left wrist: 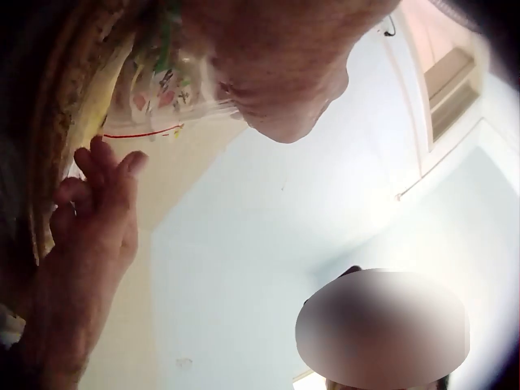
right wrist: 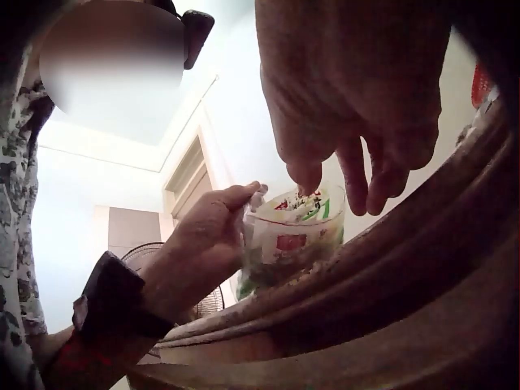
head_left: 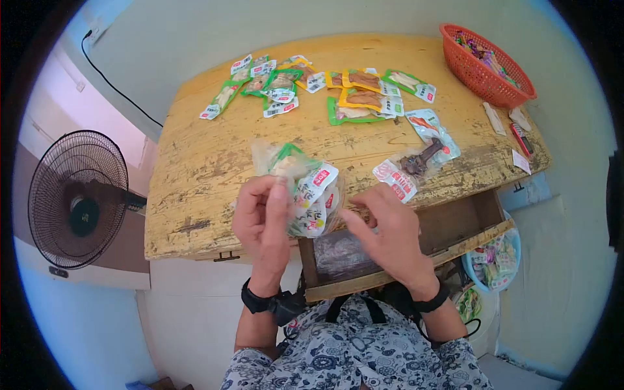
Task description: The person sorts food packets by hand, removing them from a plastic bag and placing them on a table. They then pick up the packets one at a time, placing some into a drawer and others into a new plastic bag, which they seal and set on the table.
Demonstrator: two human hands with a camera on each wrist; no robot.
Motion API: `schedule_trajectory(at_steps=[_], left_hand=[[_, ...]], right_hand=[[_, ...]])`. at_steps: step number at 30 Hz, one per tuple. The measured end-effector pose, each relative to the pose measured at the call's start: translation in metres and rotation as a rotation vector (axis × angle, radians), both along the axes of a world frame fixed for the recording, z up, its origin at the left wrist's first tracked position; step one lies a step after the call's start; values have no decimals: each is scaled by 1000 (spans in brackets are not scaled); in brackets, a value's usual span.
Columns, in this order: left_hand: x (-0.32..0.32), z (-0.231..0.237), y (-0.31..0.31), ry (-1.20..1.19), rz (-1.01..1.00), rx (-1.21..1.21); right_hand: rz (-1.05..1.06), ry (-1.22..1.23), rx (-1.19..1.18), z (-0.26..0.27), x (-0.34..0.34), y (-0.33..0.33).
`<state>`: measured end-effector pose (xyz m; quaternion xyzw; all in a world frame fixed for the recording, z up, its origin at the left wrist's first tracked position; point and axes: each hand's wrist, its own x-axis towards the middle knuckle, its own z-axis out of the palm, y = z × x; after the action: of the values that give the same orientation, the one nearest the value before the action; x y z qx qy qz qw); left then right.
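My left hand (head_left: 263,211) pinches the edge of a clear plastic bag (head_left: 263,156) between thumb and fingers at the table's front edge. Inside the bag are several snack packets (head_left: 315,188) with white labels and green parts. A red line runs along the bag's rim (left wrist: 142,135) in the left wrist view. To the right of the bag, my right hand (head_left: 393,227) hovers over the drawer with fingers loosely bent and nothing in them. Seen from the right wrist, the bag (right wrist: 292,240) stands upright, its mouth spread, with the right fingertips (right wrist: 305,177) just above it.
Beyond the right hand lies a clear-wrapped dark brown meat piece (head_left: 416,162) beside a blue-white packet (head_left: 426,123). Green and yellow packets (head_left: 364,97) spread across the back. A red basket (head_left: 487,81) stands back right. The front drawer (head_left: 455,227) is pulled out; a fan (head_left: 81,201) stands left.
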<state>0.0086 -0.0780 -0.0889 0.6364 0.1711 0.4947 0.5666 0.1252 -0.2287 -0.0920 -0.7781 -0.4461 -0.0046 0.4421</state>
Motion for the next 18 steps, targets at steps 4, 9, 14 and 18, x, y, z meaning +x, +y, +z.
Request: schedule_trajectory(at_steps=[4, 9, 14, 18], left_hand=[[-4, 2, 6, -66, 24, -78], [-5, 1, 16, -34, 22, -71], [-6, 58, 42, -114, -68, -45], [-13, 96, 50, -257, -98, -11]], right_hand=[[45, -3, -32, -2, -8, 16], [184, 277, 40, -2, 5, 32], [313, 212, 130, 74, 51, 61], [398, 96, 313, 136, 54, 83]])
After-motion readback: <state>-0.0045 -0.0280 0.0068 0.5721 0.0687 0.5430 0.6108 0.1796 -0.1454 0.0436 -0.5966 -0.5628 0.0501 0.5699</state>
